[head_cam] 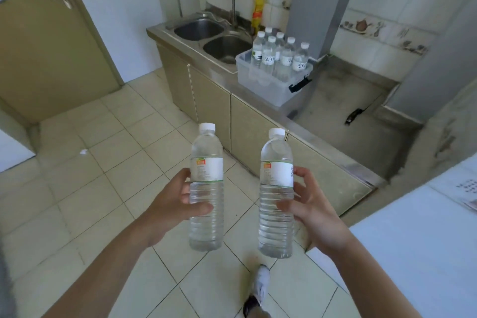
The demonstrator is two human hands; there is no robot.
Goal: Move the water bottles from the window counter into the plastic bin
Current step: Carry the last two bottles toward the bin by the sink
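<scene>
Gripping one upright water bottle each, left hand (171, 201) and right hand (313, 212) curl fingers around left bottle (206, 188) and right bottle (276, 193) at mid-body.

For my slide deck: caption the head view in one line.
Left hand and right hand each carry an upright water bottle toward the plastic bin by the sink.

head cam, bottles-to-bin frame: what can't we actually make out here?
- Bottle count in the bin: front bottles and the translucent wall hide those behind; head view.
- Bin label text: too small and blurred.
- Left hand fingers: behind its bottle.
- Right hand palm contact: hidden by its bottle.
- Window counter: not identifiable in frame.
- Dark object on the counter: too small to name.
</scene>
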